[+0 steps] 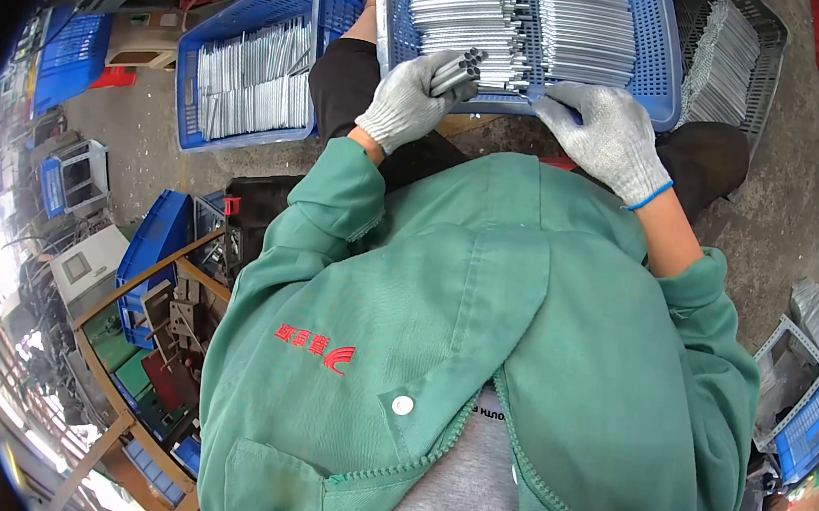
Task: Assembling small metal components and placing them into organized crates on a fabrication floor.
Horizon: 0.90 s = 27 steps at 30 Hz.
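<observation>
My left hand (408,98), in a grey-white knit glove, is closed round a small bundle of metal tubes (455,73) with their open ends showing. It is at the near left side of a blue plastic crate (386,19). Two stacks of silvery metal tubes (585,30) lie in that crate. At the crate's near rim is my right hand (607,135), gloved too, with thumb and forefinger drawn together. Whatever is between those fingertips, if anything, is too small to make out.
Left of my leg stands another blue crate (187,97) of metal tubes (248,79). A dark crate (769,84) with more tubes (725,54) is at the right. Farther left are a wooden frame (104,308) and a tilted blue bin (154,239). A white frame (787,370) lies at right.
</observation>
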Motion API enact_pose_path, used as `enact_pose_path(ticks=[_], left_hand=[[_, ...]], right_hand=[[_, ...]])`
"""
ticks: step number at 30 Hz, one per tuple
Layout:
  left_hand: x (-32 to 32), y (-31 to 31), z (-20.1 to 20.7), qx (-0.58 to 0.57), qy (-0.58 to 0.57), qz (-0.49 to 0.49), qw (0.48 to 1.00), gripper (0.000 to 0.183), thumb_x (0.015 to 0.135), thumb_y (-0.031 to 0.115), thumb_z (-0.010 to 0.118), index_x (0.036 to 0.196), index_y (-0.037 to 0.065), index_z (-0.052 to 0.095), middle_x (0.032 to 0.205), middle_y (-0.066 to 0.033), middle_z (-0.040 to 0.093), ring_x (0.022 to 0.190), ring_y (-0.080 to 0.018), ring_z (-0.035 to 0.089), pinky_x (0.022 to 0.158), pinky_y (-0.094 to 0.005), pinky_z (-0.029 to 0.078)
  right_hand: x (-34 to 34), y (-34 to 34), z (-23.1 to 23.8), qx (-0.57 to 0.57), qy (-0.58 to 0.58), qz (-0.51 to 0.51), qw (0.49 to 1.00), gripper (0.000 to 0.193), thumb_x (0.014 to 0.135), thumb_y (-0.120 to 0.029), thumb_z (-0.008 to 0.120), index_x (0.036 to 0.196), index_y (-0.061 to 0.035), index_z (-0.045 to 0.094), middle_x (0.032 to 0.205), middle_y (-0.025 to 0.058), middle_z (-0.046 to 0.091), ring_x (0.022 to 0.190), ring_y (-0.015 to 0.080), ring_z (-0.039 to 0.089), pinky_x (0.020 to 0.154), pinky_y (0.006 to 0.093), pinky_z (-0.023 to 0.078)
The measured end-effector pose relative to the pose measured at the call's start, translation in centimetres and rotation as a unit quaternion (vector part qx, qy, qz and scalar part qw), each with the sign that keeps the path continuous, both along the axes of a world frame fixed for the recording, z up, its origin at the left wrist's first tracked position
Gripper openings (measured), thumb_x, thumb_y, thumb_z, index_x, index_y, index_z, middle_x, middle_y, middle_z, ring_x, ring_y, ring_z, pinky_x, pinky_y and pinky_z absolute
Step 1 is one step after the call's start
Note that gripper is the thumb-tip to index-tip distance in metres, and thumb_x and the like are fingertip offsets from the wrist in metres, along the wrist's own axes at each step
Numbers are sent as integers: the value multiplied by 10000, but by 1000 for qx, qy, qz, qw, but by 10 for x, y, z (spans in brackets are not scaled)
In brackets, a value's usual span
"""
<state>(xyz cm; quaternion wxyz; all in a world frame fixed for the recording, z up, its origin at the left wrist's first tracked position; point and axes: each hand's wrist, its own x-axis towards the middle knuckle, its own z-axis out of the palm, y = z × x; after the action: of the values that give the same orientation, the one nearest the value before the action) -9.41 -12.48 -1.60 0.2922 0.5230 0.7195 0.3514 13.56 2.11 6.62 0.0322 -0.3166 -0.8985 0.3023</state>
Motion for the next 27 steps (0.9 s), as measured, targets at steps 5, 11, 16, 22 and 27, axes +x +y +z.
enact_pose_path(ticks=[5, 11, 16, 22, 27], left_hand=[[3, -9, 4, 6, -39, -1, 999, 164, 928, 53, 722, 1087, 31, 690, 917, -19, 742, 756, -89, 636, 678, -252, 517], [8, -11, 13, 20, 12, -10, 1000, 179, 902, 36, 730, 1078, 31, 694, 904, -23, 742, 756, -99, 641, 691, -259, 522], [18, -12, 33, 33, 90, -3, 995, 246, 824, 22, 753, 1065, 52, 710, 899, -26, 747, 743, -143, 658, 691, -286, 527], [26, -9, 48, 101, 202, 7, 974, 390, 694, 48, 791, 1073, 119, 735, 940, -34, 762, 787, -235, 699, 743, -343, 538], [24, -9, 54, 126, 232, -19, 964, 432, 659, 82, 821, 1077, 155, 739, 956, -11, 765, 822, -244, 710, 797, -349, 530]], right_hand=[[-1, -2, 8, 20, 5, 29, 999, 311, 926, -365, 601, 860, -113, 773, 748, 74, 737, 625, 307, 677, 593, 406, 527], [-2, 0, 10, 39, -11, 42, 998, 300, 923, -346, 606, 833, -110, 767, 710, 71, 718, 587, 290, 660, 568, 393, 515], [-2, -2, 11, 40, -18, 47, 998, 297, 917, -349, 613, 836, -113, 772, 694, 76, 707, 585, 290, 657, 566, 394, 513], [-4, -1, 16, 37, -4, 51, 998, 298, 908, -358, 622, 846, -112, 778, 689, 83, 702, 589, 296, 655, 570, 406, 514], [-6, 4, 10, 37, 15, 40, 998, 296, 901, -362, 633, 847, -112, 782, 684, 82, 697, 580, 292, 648, 566, 408, 510]])
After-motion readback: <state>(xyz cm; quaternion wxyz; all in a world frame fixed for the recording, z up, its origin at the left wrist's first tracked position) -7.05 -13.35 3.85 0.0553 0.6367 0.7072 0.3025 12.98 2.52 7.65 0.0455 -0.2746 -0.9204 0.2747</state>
